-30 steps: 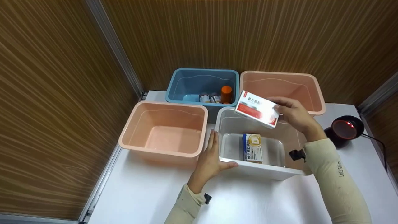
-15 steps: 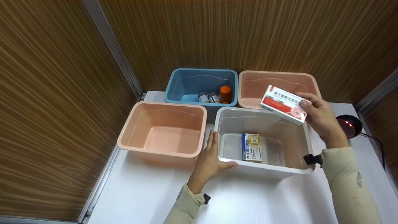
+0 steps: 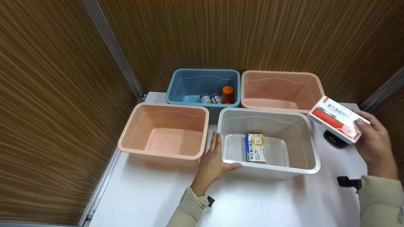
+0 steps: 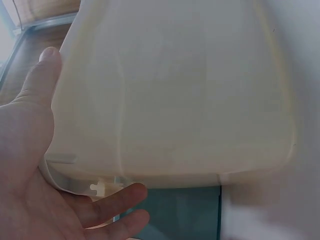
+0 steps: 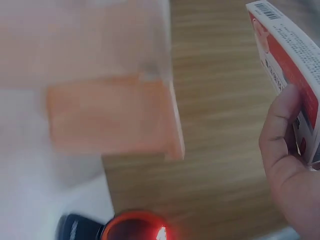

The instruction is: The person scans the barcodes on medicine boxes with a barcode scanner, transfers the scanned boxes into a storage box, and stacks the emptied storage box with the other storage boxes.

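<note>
My right hand (image 3: pixel 375 142) grips a white and red medicine box (image 3: pixel 337 118) by its right end, thumb on the printed face. It is held up to the right of the white bin (image 3: pixel 268 169), over a black scanner (image 3: pixel 336 139) that it mostly hides. In the right wrist view, the medicine box (image 5: pixel 290 65) shows a barcode on its end. My left hand (image 3: pixel 212 165) rests at the white bin's near left corner, fingers straight along the side and thumb on the front rim. A vitamin D box (image 3: pixel 256 148) with a blue edge lies in that bin.
A blue bin (image 3: pixel 203 71) at the back holds several small bottles, one of them orange (image 3: pixel 227 93). Pink bins stand at the left (image 3: pixel 164 154) and back right (image 3: pixel 281 74). In the right wrist view the scanner (image 5: pixel 135 227) glows red. Wood-grain walls (image 3: pixel 202 34) enclose the table.
My right hand has carried the medicine box rightward, from above the white bin to over the scanner. My left hand has stayed at the bin's corner.
</note>
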The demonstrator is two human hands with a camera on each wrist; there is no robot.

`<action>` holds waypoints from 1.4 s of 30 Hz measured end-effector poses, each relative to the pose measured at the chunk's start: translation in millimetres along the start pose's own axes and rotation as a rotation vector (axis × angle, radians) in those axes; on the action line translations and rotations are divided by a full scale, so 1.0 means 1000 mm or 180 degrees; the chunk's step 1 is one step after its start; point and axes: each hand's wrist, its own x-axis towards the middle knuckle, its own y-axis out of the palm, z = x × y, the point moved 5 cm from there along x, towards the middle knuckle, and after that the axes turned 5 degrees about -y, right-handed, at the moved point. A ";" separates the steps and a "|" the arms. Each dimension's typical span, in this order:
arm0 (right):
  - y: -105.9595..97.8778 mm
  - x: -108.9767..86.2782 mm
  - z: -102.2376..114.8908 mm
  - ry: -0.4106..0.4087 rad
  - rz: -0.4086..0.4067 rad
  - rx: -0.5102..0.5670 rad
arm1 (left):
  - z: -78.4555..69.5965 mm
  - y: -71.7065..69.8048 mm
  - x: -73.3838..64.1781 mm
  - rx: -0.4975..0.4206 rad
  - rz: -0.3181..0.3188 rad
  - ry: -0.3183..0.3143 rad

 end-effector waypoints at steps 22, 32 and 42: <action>-0.133 -0.091 -0.023 0.0911 -0.1481 -0.0486 | 0.002 0.001 0.001 0.0021 -0.0006 0.0026; -0.136 -0.093 -0.025 0.1043 -0.1544 -0.0512 | 0.001 0.000 0.000 -0.0116 0.0023 0.0002; -0.126 -0.085 -0.020 0.1013 -0.1488 -0.0477 | 0.001 0.000 -0.001 -0.0047 0.0029 0.0001</action>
